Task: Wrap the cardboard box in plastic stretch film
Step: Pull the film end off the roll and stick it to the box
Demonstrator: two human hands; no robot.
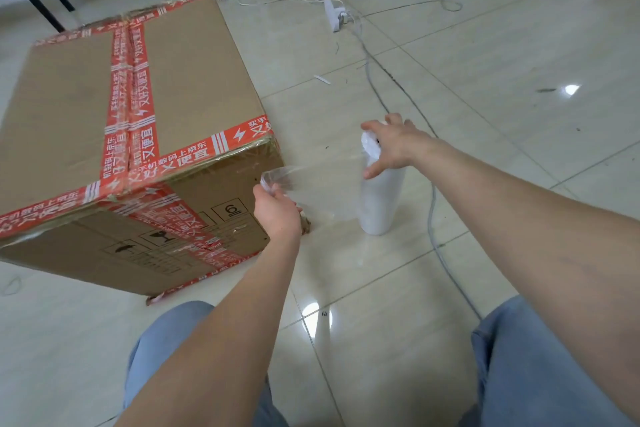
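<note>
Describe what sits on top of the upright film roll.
The right hand grips the top of the roll. Clear film runs from it to the left hand. The core opening is covered by the hand.

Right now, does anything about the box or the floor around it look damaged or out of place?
Yes. The brown cardboard box with red printed tape has a torn, peeling bottom corner nearest the camera, and a grey cable trails across the tiled floor beside the white stretch-film roll.
</note>
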